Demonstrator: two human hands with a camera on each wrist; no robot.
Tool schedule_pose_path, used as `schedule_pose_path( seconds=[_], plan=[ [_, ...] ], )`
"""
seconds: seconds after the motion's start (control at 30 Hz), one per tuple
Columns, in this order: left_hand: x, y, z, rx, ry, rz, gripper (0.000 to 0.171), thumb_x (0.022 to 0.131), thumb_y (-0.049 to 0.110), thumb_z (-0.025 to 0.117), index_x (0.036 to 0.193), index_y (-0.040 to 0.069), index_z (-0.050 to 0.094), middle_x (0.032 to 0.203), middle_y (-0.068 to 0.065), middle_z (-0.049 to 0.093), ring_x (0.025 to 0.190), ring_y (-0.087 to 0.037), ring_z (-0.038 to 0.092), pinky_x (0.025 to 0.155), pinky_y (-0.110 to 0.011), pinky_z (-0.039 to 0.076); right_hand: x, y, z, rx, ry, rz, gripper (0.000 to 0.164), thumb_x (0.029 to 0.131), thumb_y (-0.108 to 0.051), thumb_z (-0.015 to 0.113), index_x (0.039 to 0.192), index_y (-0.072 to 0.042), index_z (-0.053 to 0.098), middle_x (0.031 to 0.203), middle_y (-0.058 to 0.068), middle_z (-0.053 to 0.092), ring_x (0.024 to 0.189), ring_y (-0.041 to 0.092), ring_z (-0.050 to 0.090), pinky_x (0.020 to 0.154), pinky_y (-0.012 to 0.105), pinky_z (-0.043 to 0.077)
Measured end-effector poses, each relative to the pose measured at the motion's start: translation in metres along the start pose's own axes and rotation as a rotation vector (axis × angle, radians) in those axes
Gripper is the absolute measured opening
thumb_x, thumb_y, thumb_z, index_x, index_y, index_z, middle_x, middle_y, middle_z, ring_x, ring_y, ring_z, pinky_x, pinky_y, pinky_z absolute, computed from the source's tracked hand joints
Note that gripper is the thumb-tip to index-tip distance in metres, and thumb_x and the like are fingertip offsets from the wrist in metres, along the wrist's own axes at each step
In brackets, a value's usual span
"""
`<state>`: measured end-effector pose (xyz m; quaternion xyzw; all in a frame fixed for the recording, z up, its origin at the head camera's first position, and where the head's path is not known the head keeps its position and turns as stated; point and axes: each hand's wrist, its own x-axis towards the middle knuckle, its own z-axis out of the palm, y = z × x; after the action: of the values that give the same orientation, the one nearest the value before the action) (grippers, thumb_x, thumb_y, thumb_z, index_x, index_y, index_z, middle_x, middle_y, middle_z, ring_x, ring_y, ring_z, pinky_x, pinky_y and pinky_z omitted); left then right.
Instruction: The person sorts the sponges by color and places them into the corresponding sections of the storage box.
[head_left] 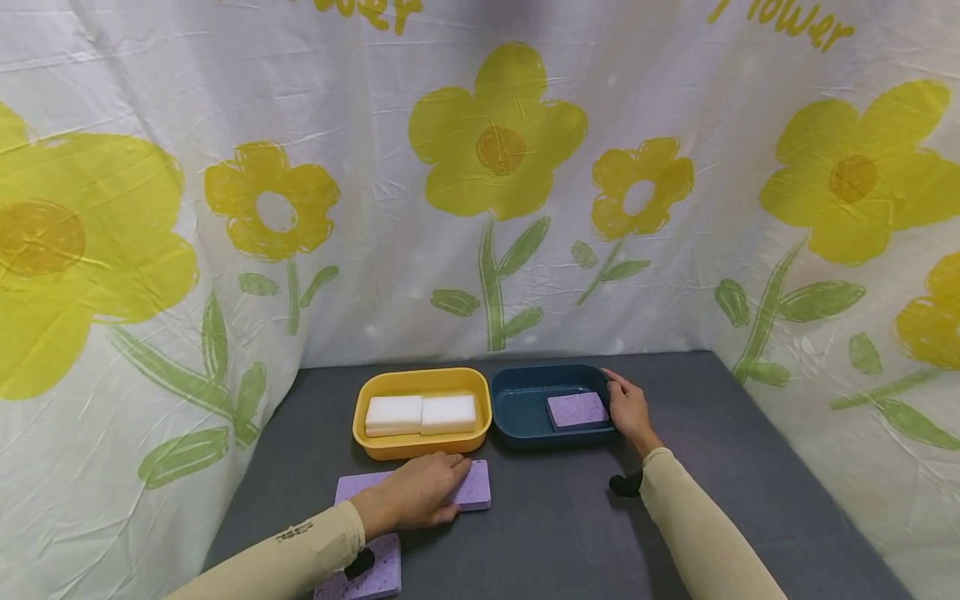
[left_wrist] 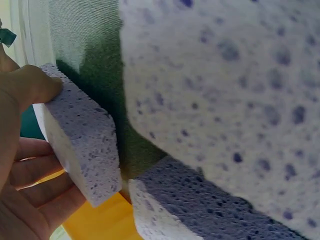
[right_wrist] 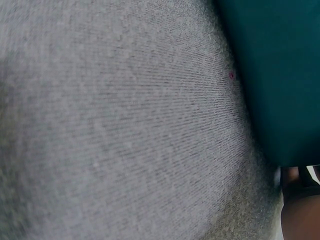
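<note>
My left hand (head_left: 420,492) pinches a purple speckled sponge (head_left: 476,487) between thumb and fingers, just in front of the yellow tray (head_left: 422,451). The left wrist view shows the same held sponge (left_wrist: 82,135) tilted, thumb on one side and fingers on the other. A second purple sponge (head_left: 356,485) lies to its left, partly hidden by the hand. Over at the right, my right hand (head_left: 630,412) holds the right end of the dark blue tray (head_left: 517,404), where one purple sponge (head_left: 577,412) lies inside. The right wrist view catches mostly the tray's outer wall (right_wrist: 280,85).
White sponges (head_left: 448,414) lie side by side in the yellow tray. Another purple sponge (head_left: 378,567) is at the front left, below the left wrist. A dark grey cloth (head_left: 540,533) covers the table, and a flower-print curtain (head_left: 360,292) hangs behind and at both sides.
</note>
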<state>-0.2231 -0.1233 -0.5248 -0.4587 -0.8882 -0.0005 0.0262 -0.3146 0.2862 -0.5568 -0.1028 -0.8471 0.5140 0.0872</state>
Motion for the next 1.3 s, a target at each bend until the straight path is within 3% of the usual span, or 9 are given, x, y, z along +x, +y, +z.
schedule_pose_path(
  seconds=[0.3,0.5,0.63,1.07,1.3],
  plan=[
    [0.012,0.007,-0.01,-0.011,-0.01,0.022,0.062,0.096,0.04,0.082,0.145,0.006,0.064,0.134,-0.008,0.073,0.115,-0.019,0.07,0.106,-0.038,0.059,-0.002,-0.001,0.001,0.009,0.012,0.005,0.05,0.117,-0.023,0.035,0.162,-0.013,0.055,0.088,0.006,0.04,0.072,0.017,0.039,0.071,0.034,0.036],
    [0.021,0.013,-0.016,0.034,0.015,0.065,0.064,0.096,0.041,0.081,0.146,0.005,0.064,0.135,-0.008,0.073,0.118,-0.019,0.07,0.109,-0.036,0.057,-0.003,-0.002,0.002,0.008,0.012,0.012,0.05,0.117,-0.024,0.035,0.162,-0.012,0.055,0.096,0.009,0.043,0.083,0.022,0.042,0.082,0.038,0.037],
    [0.026,0.016,-0.02,0.048,0.016,0.076,0.065,0.096,0.042,0.08,0.146,0.006,0.064,0.137,-0.007,0.073,0.12,-0.018,0.07,0.111,-0.034,0.056,-0.003,-0.003,0.002,0.009,0.006,0.013,0.05,0.118,-0.025,0.034,0.162,-0.012,0.054,0.096,0.01,0.042,0.084,0.023,0.042,0.082,0.039,0.037],
    [0.042,0.018,-0.05,0.126,0.045,0.143,0.066,0.096,0.044,0.081,0.145,0.004,0.064,0.134,-0.008,0.074,0.115,-0.018,0.071,0.108,-0.032,0.057,0.001,-0.002,-0.001,0.016,0.009,0.009,0.049,0.117,-0.025,0.036,0.161,-0.014,0.056,0.08,0.001,0.039,0.066,0.015,0.038,0.064,0.031,0.035],
    [0.054,0.017,-0.058,0.116,0.05,0.11,0.059,0.094,0.042,0.082,0.138,0.006,0.065,0.121,-0.005,0.075,0.102,-0.017,0.071,0.099,-0.032,0.061,-0.002,-0.002,-0.001,0.014,0.004,0.016,0.049,0.117,-0.024,0.037,0.161,-0.013,0.056,0.089,0.006,0.042,0.072,0.016,0.04,0.069,0.033,0.036]
  ],
)
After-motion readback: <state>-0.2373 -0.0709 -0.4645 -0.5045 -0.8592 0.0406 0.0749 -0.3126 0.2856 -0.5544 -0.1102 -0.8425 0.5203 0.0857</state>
